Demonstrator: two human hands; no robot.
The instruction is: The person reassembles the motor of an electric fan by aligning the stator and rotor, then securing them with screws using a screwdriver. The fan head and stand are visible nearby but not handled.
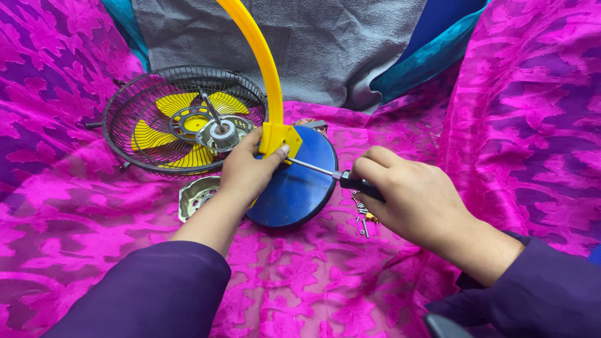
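Purple sleeves frame it: right hand (410, 197) grips the screwdriver (335, 176), tip at the yellow bracket (278, 139) on the blue disc (297, 188), mid-cloth. Left hand (250, 169) pinches the bracket; best keep the shaft square.

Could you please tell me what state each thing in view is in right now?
Left hand: gripping the yellow bracket.
Right hand: closed on the screwdriver, tip at the bracket.
Blue base: tilted up on edge.
Fan cage: lying flat, open.
Screws: loose on the pink cloth.
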